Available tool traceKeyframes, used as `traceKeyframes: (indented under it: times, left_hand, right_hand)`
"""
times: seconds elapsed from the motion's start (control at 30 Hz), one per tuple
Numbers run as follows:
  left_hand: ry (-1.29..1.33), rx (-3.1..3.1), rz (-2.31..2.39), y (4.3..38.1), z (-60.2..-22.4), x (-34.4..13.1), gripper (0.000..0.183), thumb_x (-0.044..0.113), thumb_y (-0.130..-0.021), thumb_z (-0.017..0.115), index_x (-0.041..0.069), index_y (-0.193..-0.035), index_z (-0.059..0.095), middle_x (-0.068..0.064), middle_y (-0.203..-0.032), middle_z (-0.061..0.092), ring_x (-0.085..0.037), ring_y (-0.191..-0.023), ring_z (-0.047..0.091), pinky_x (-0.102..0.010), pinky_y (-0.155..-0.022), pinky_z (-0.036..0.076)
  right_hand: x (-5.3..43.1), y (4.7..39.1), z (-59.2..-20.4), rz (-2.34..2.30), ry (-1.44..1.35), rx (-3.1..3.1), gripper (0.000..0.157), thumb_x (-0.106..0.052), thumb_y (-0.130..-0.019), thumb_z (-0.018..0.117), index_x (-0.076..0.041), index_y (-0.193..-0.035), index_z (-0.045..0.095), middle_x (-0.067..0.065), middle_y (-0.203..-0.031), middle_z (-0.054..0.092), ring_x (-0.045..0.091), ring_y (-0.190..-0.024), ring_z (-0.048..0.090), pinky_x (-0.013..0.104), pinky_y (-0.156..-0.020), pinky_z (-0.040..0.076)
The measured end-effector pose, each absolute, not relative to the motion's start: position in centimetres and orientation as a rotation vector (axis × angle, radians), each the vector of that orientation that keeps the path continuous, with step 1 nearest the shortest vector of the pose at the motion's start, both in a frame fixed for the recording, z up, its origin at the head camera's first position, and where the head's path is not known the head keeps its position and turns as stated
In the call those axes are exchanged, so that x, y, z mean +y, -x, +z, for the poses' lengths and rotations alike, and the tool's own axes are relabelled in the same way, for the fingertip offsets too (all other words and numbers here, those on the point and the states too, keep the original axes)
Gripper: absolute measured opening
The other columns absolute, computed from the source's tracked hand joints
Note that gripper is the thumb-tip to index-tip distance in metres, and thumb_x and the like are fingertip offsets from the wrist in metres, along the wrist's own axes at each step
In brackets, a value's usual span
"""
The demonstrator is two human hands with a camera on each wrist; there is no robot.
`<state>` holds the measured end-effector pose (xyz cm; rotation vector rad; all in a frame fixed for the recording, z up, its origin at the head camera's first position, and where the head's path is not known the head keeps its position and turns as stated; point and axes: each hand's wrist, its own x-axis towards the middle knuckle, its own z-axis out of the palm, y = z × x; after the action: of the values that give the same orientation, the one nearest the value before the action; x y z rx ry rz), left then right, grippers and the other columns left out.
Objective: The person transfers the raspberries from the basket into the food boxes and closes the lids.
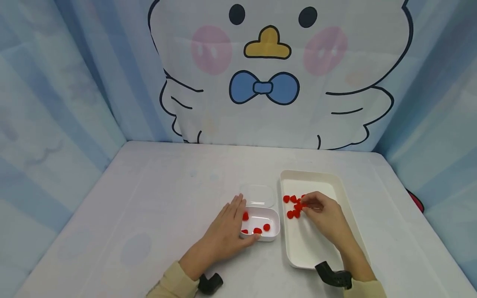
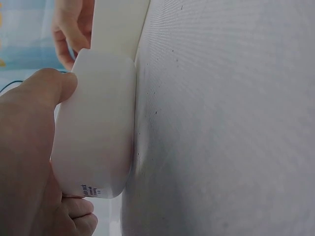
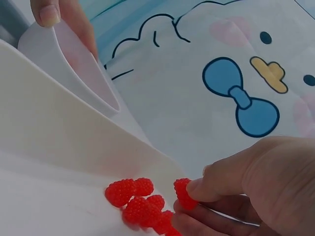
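Nearest the right wrist camera, the right hand (image 3: 261, 179) pinches one raspberry (image 3: 183, 193) between thumb and fingers. Loose raspberries (image 3: 141, 211) lie just left of its fingertips, in the white tray (image 1: 311, 250) beneath it. Farther left, the left hand (image 1: 226, 231), fingers outstretched, touches a small box (image 2: 98, 123) containing further raspberries (image 1: 266, 227); a clear lid (image 1: 259, 196) lies beyond.

The bare left hand (image 1: 225, 232) is stretched out; the bare right hand (image 1: 328, 214) is bent into a pinch.
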<state>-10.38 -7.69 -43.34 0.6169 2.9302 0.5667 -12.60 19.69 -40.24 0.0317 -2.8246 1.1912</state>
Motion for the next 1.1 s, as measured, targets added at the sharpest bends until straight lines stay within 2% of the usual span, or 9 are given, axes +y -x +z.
traceKeyframes:
  times: [0.53,0.73,0.8,0.93,1.1]
  left_hand:
    - [-0.630,2.933,0.550,10.4,-43.4,-7.9,0.098,0.067,-0.088,0.056,0.007,-0.157,0.020,-0.008,-0.166,0.019,-0.023,-0.155,0.017,-0.046,-0.124,0.022]
    - [-0.634,2.943,0.554,10.5,-43.4,-7.9,0.098,0.067,-0.087,0.056,0.007,-0.157,0.021,-0.009,-0.166,0.020,-0.023,-0.155,0.018,-0.045,-0.124,0.023]
    - [-0.631,2.941,0.556,10.5,-43.4,-7.9,0.098,0.066,-0.087,0.056,0.007,-0.157,0.021,-0.009,-0.166,0.020,-0.023,-0.155,0.018,-0.045,-0.124,0.023]
    - [-0.621,2.934,0.562,10.5,-43.3,-7.8,0.099,0.066,-0.086,0.057,0.008,-0.158,0.021,-0.008,-0.166,0.019,-0.023,-0.155,0.018,-0.046,-0.124,0.023]
    - [-0.615,2.916,0.569,10.5,-43.2,-7.8,0.099,0.065,-0.086,0.059,0.007,-0.158,0.020,-0.008,-0.167,0.018,-0.023,-0.155,0.017,-0.046,-0.124,0.022]
  right_hand:
    - [18.8,12.6,-39.7,1.231,-0.078,-2.793,0.022,-0.003,-0.092,0.066,-0.008,-0.113,0.065,0.011,-0.114,0.069,0.027,-0.106,0.065,0.045,-0.096,0.056]
    - [18.0,12.7,-39.3,1.256,-0.097,-2.797,0.020,-0.004,-0.092,0.065,-0.010,-0.111,0.066,0.008,-0.110,0.069,0.023,-0.104,0.065,0.031,-0.092,0.057]
    - [17.7,12.7,-39.2,1.267,-0.103,-2.800,0.020,-0.004,-0.092,0.064,-0.010,-0.111,0.066,0.007,-0.110,0.069,0.023,-0.104,0.065,0.031,-0.092,0.058]
    - [17.2,12.7,-39.1,1.297,-0.127,-2.790,0.020,-0.003,-0.092,0.063,-0.010,-0.110,0.066,0.007,-0.109,0.070,0.023,-0.103,0.065,0.038,-0.093,0.058]
    - [16.5,12.7,-39.0,1.366,-0.161,-2.776,0.020,-0.002,-0.092,0.062,-0.010,-0.110,0.066,0.008,-0.108,0.069,0.022,-0.099,0.065,0.029,-0.085,0.060]
